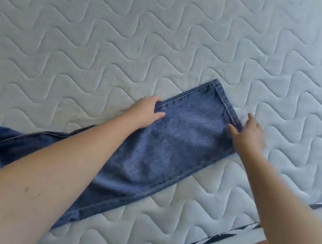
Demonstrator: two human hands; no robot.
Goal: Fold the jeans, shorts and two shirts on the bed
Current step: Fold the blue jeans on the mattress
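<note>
Jeans (pixel 165 143) are laid across the bed (pixel 85 34) near its front edge, waist bunched toward the left. Left hand (pixel 147 111) is pinching the leg's side seam, right hand (pixel 247 134) is gripping the hem. Probably still the smoothing step; folding the leg over comes next.

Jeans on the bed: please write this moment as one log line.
step: fold jeans | left hand: grips leg side edge | right hand: pinches hem corner | jeans: leg flat on bed, waist bunched
</note>
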